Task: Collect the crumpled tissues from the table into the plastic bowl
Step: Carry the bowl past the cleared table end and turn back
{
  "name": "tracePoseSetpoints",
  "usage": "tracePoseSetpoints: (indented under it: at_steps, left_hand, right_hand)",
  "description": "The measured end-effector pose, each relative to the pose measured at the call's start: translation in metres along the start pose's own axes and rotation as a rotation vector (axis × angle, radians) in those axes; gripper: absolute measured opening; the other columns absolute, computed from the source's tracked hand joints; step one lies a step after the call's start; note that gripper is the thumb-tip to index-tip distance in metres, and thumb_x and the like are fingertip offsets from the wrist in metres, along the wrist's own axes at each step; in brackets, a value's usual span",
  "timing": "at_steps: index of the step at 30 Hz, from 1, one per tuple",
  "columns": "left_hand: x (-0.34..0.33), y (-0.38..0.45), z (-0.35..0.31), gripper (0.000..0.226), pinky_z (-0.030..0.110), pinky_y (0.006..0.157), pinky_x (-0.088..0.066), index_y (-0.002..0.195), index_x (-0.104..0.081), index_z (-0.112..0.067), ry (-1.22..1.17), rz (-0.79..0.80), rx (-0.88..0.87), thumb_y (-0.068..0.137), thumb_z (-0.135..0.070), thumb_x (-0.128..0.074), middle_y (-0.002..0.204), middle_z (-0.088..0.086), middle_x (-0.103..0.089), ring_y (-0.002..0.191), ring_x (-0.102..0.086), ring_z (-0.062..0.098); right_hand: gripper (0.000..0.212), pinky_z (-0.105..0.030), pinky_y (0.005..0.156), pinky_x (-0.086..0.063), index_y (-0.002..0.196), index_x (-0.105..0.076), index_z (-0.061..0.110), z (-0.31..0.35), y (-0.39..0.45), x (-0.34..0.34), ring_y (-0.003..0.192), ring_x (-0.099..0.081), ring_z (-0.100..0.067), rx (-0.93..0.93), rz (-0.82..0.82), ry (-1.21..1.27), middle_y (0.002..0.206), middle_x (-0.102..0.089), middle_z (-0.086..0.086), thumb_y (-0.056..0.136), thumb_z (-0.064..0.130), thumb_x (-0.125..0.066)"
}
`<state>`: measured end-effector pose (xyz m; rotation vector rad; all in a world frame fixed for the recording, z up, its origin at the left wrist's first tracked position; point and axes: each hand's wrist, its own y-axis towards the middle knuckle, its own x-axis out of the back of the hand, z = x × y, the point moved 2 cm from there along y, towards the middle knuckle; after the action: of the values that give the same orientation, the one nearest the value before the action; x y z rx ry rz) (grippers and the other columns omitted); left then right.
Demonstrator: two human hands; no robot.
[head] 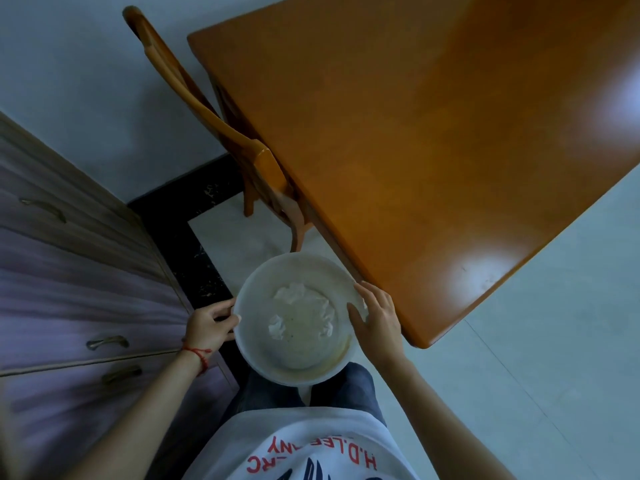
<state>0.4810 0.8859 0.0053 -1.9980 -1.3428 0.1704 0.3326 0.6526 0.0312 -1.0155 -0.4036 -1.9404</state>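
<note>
Translucent plastic, whitish and scuffed: the plastic bowl [296,318] is held in the air off the near corner of the table [433,140], over the floor and in front of the person's legs.

Head view, the only one supplied. The left hand [207,329] grips the bowl's left rim, fingers curled narrowly round the edge. The right hand [377,318] lies against the right rim with fingers extended and fairly spread, thumb inside the wall; this reads as a steadying press more than a firm clamp. Crumpled tissues [301,306] lie loose inside the bowl, several white wads near its bottom. The visible tabletop carries no tissue, so collection appears complete or nearly so; the far right of the table is out of frame.

Risks noted:
- The right hand's open contact could slip on smooth plastic, tipping the bowl toward the floor.
- Light wads could spill out if the bowl is tilted or swung quickly.
- The table corner sits just beside the right hand; a knock there could jolt the bowl.
- The chair [214,119] and the drawer cabinet [79,271] narrow the standing space.
</note>
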Motion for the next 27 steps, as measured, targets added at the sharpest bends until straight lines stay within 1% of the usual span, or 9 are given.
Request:
tracePoseSetpoints:
  at_steps: [2,4,6,8,11,14,17,20,27]
  left_hand:
    - [0.003,-0.006,0.003,0.041,0.022,0.056,-0.057,0.122,-0.054,-0.003,-0.013,-0.039,0.006,0.082,0.005,-0.055,0.102,0.012,-0.063,0.082,-0.061,0.024]
    - [0.004,-0.013,0.006,0.04,0.014,0.048,-0.054,0.122,-0.054,-0.003,-0.053,-0.086,0.018,0.082,0.005,-0.055,0.099,0.011,-0.062,0.075,-0.06,0.018]
    - [0.004,-0.021,0.009,0.04,0.012,0.047,-0.052,0.122,-0.054,-0.002,-0.099,-0.117,0.032,0.083,0.007,-0.054,0.091,0.008,-0.063,0.071,-0.06,0.014]
    - [0.002,-0.031,0.012,0.039,0.01,0.045,-0.051,0.122,-0.053,0.0,-0.155,-0.146,0.046,0.084,0.009,-0.051,0.085,0.001,-0.061,0.061,-0.063,0.007]
    - [-0.003,-0.046,0.021,0.04,0.01,0.045,-0.05,0.123,-0.051,0.001,-0.212,-0.199,0.053,0.084,0.01,-0.048,0.098,0.01,-0.06,0.052,-0.064,0.0]
    - [-0.009,-0.06,0.035,0.04,0.012,0.046,-0.052,0.124,-0.051,0.002,-0.231,-0.243,0.076,0.085,0.009,-0.049,0.103,0.013,-0.059,0.066,-0.061,0.012]
    - [-0.014,-0.076,0.046,0.041,0.012,0.047,-0.053,0.123,-0.051,0.001,-0.25,-0.293,0.089,0.084,0.01,-0.05,0.098,0.011,-0.063,0.058,-0.064,0.007]
    - [-0.017,-0.091,0.059,0.041,0.013,0.051,-0.054,0.122,-0.053,0.001,-0.238,-0.337,0.084,0.082,0.007,-0.055,0.105,0.015,-0.063,0.068,-0.061,0.012]
    - [-0.032,-0.119,0.084,0.04,0.01,0.051,-0.052,0.12,-0.056,-0.004,-0.214,-0.339,0.072,0.081,0.006,-0.055,0.105,0.009,-0.063,0.083,-0.061,0.025]
  right_hand:
    - [0.045,-0.038,0.105,-0.036,0.132,-0.044,0.015,-0.004,0.001,-0.001,0.127,-0.042,-0.022,-0.031,0.079,-0.026,0.137,-0.048,-0.006,0.089,0.025,-0.054]
    - [0.049,-0.04,0.103,-0.042,0.135,-0.038,0.018,-0.005,0.001,-0.002,0.123,-0.047,-0.022,-0.058,0.164,-0.019,0.14,-0.044,-0.004,0.09,0.028,-0.053]
    - [0.049,-0.039,0.096,-0.048,0.136,-0.035,0.02,-0.006,0.002,-0.003,0.112,-0.055,-0.02,-0.089,0.229,0.017,0.138,-0.045,-0.004,0.091,0.029,-0.051]
    - [0.046,-0.03,0.085,-0.052,0.135,-0.038,0.019,-0.007,0.002,-0.004,0.091,-0.062,-0.014,-0.106,0.259,0.079,0.133,-0.05,-0.005,0.091,0.027,-0.05]
    - [0.039,-0.024,0.072,-0.054,0.13,-0.045,0.017,-0.011,0.003,-0.004,0.074,-0.065,-0.009,-0.071,0.282,0.154,0.123,-0.057,-0.007,0.091,0.022,-0.05]
    - [0.036,-0.032,0.075,-0.058,0.127,-0.048,0.016,-0.017,0.002,-0.003,0.078,-0.067,-0.011,-0.067,0.321,0.196,0.12,-0.059,-0.005,0.091,0.022,-0.05]
    - [0.034,-0.035,0.077,-0.058,0.125,-0.05,0.019,-0.025,-0.003,-0.005,0.078,-0.068,-0.011,-0.053,0.367,0.191,0.118,-0.061,-0.005,0.091,0.025,-0.049]
    - [0.034,-0.04,0.079,-0.057,0.125,-0.05,0.019,-0.033,-0.013,-0.005,0.077,-0.067,-0.012,-0.038,0.391,0.165,0.118,-0.061,-0.005,0.091,0.024,-0.048]
    - [0.034,-0.03,0.076,-0.049,0.123,-0.053,0.011,-0.046,-0.043,0.001,0.088,-0.061,-0.021,-0.024,0.35,0.141,0.109,-0.061,-0.013,0.09,0.017,-0.051]
